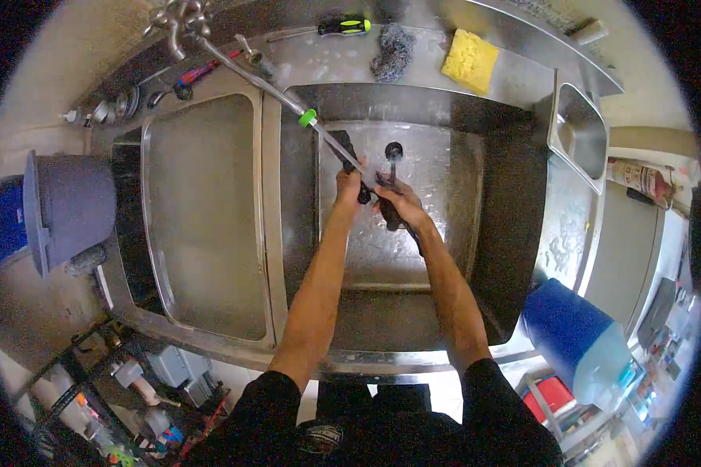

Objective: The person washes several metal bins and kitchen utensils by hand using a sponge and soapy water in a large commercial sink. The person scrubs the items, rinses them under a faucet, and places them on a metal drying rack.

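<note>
My two hands are close together over the deep stainless steel sink basin point(380, 262). In my left hand point(348, 185) is a long dark object point(343, 146), tilted, whose kind I cannot make out. My right hand point(403, 201) grips another dark piece point(390, 215), with a thin dark length running along the wrist. Whether the two pieces are joined is unclear. The faucet spout point(257, 79), with a bright green clamp point(308, 118) and a clear tube point(339, 149), reaches down between my hands. Beyond them lies the round drain point(394, 150).
Along the back ledge lie a screwdriver point(344, 25), steel wool point(393, 52) and a yellow sponge point(471, 62). A metal tray point(207, 222) covers much of the left basin. A steel pan point(581, 134) and a blue-labelled jug point(578, 338) stand right; a grey bin point(73, 204) stands left.
</note>
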`<state>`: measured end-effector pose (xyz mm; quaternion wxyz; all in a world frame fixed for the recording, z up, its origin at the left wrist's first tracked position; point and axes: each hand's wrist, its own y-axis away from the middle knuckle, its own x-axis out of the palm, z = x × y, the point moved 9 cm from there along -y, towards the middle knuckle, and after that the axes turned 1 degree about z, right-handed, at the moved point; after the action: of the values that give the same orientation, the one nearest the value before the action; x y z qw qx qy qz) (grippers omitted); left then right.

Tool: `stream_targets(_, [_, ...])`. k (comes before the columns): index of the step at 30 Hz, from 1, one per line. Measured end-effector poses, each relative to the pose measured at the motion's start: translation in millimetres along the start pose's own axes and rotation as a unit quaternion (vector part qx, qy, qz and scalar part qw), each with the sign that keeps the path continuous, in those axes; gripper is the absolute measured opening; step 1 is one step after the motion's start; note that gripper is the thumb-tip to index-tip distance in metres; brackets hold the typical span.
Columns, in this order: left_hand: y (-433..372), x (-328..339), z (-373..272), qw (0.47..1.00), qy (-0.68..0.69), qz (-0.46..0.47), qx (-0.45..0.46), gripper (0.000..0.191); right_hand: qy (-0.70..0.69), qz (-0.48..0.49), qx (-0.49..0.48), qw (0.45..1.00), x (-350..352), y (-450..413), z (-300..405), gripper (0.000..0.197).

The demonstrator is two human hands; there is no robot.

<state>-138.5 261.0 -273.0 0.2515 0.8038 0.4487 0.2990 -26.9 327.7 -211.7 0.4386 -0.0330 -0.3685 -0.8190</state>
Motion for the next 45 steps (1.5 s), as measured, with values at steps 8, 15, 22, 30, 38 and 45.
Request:
stream_targets(8, [24.0,-6.1,2.2,0.974,-0.098,0.186,-0.089,0.038,-0.156,-0.164,-0.055,0.973,-20.0,-29.7,13.1,0.026])
stream_targets(15, [54.0,-7.1,16.4,0.982,0.015,0.17,-0.075,0.047,-0.116,-0.045,-0.072,0.99,17.4,-57.6,16.7,0.017])
stream_targets(22, [52.5,-15.8,17.3,0.992,0.105,0.017,-0.068,0.044,0.011,-0.281,-0.196,0.939,-6.1,-70.7,30.1,0.032])
stream_targets(30, [59.3,-18.3,-12.3,0.985,-0.038,-0.106,0.132,0.036,-0.002,-0.088,-0.19,0.978,32.2,-50.9,22.5,0.026])
stream_targets(38, [50.8,34.9,1.0,0.973,-0.164,0.158,0.024,0.044,0.046,-0.116,-0.061,0.99,-45.0,-25.4,0.0,0.027])
stream_targets(45, [22.4,5.1,-36.0,0.989,-0.061,0.071,0.117,0.042,0.187,0.028,-0.047,0.981,15.4,18.1,-22.6,0.036])
